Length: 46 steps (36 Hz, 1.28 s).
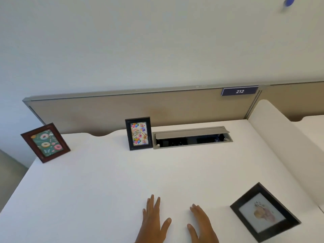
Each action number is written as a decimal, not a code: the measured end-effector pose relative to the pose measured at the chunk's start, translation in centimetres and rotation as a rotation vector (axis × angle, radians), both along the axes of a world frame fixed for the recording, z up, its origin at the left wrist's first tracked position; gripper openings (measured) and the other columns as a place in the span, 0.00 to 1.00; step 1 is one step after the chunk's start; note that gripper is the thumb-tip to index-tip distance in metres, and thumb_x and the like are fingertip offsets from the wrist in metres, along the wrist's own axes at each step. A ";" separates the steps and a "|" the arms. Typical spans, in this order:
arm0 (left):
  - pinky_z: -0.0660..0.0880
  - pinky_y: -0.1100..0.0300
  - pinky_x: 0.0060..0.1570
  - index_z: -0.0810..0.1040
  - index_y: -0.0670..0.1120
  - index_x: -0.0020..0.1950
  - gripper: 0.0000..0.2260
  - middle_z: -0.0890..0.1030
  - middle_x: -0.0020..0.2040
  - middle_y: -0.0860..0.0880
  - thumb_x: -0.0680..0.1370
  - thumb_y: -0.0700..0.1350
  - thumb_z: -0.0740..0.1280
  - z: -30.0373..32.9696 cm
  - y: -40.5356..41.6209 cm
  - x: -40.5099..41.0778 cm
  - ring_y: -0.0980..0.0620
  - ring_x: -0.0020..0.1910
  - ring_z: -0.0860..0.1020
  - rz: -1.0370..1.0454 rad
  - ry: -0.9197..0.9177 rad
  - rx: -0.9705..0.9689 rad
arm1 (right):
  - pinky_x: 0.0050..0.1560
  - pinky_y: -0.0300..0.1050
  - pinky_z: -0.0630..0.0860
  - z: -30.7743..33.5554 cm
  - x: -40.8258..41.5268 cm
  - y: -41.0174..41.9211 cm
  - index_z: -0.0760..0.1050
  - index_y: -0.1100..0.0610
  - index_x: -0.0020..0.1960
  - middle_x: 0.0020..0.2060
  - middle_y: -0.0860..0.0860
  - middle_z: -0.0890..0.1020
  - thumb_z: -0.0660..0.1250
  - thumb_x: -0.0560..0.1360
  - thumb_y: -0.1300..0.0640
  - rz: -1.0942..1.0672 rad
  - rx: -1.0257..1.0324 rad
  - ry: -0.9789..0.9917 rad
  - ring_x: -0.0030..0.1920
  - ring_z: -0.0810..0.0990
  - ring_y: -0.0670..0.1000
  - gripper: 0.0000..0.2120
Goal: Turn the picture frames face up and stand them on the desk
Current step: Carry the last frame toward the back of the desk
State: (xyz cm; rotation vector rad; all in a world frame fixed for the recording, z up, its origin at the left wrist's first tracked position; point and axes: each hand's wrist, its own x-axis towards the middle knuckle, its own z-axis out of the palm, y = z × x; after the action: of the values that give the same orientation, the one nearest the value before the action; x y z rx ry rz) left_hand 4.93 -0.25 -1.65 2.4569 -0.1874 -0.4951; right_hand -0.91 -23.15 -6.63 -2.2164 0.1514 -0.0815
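Note:
Three picture frames are on the white desk (pixel 98 181). A brown frame with a doughnut print (pixel 45 142) stands tilted at the far left corner. A black frame with a birthday print (pixel 139 133) stands upright at the back centre. A third black frame with a pale picture (pixel 264 212) shows its picture at the near right; whether it stands or lies flat I cannot tell. My left hand (pixel 154 220) and my right hand (pixel 203 224) rest flat on the desk near the front edge, fingers spread, holding nothing, left of the third frame.
An open grey cable box (pixel 192 137) is sunk into the desk right of the birthday frame. A tan partition (pixel 122 109) with a "212" label (pixel 239 91) runs along the back. A white divider (pixel 280 137) bounds the right side.

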 end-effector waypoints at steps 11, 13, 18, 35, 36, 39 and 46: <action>0.39 0.51 0.81 0.42 0.51 0.84 0.42 0.34 0.84 0.52 0.78 0.66 0.57 -1.8 -5.4 -4.7 0.57 0.79 0.33 -0.100 0.065 -0.032 | 0.71 0.21 0.58 1.4 -9.5 -7.6 0.72 0.38 0.71 0.71 0.27 0.71 0.78 0.76 0.52 -0.155 0.022 0.134 0.72 0.68 0.30 0.27; 0.38 0.52 0.80 0.42 0.51 0.84 0.41 0.34 0.84 0.52 0.79 0.64 0.58 -1.7 -6.3 -5.2 0.56 0.80 0.33 -0.116 0.065 -0.025 | 0.70 0.21 0.60 2.2 -10.8 -8.6 0.75 0.41 0.70 0.69 0.33 0.75 0.78 0.76 0.56 -0.226 0.037 0.144 0.71 0.70 0.31 0.26; 0.38 0.52 0.80 0.42 0.50 0.85 0.39 0.35 0.84 0.53 0.82 0.61 0.59 -0.9 -8.7 -6.0 0.51 0.83 0.35 -0.135 0.074 -0.045 | 0.69 0.38 0.71 3.5 -12.6 -11.4 0.77 0.44 0.66 0.65 0.36 0.76 0.77 0.77 0.57 -0.346 0.058 0.191 0.65 0.79 0.46 0.20; 0.54 0.66 0.75 0.55 0.52 0.84 0.27 0.59 0.84 0.54 0.87 0.53 0.58 2.9 -18.7 -3.8 0.55 0.82 0.59 -0.104 0.147 -0.240 | 0.68 0.63 0.77 8.1 -10.8 -20.0 0.67 0.49 0.71 0.60 0.51 0.81 0.76 0.79 0.57 -0.735 0.593 0.179 0.60 0.81 0.51 0.26; 0.55 0.66 0.75 0.55 0.52 0.84 0.26 0.60 0.84 0.54 0.87 0.53 0.59 3.2 -19.4 -3.5 0.55 0.82 0.60 -0.105 0.152 -0.263 | 0.68 0.59 0.76 8.8 -10.7 -20.1 0.66 0.47 0.73 0.60 0.49 0.81 0.75 0.80 0.55 -0.698 0.604 0.181 0.62 0.80 0.50 0.27; 0.58 0.64 0.74 0.57 0.53 0.84 0.26 0.61 0.84 0.54 0.87 0.54 0.59 4.4 -21.6 -2.4 0.54 0.81 0.62 -0.100 0.153 -0.316 | 0.65 0.52 0.71 10.8 -9.9 -20.1 0.64 0.44 0.76 0.63 0.45 0.81 0.72 0.81 0.52 -0.618 0.621 0.178 0.64 0.78 0.46 0.28; 0.62 0.54 0.80 0.58 0.51 0.84 0.24 0.63 0.83 0.52 0.88 0.52 0.57 7.3 -25.6 0.3 0.52 0.81 0.63 -0.090 0.154 -0.411 | 0.50 0.35 0.77 13.0 -8.0 -19.9 0.68 0.44 0.75 0.64 0.44 0.81 0.72 0.80 0.51 -0.533 0.678 0.135 0.64 0.79 0.40 0.26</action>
State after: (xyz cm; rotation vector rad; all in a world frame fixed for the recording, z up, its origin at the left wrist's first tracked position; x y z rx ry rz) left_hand 5.24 -25.89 5.67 2.0084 -0.3041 -0.6155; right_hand -8.94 -43.05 6.36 -1.4591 0.7302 -0.1470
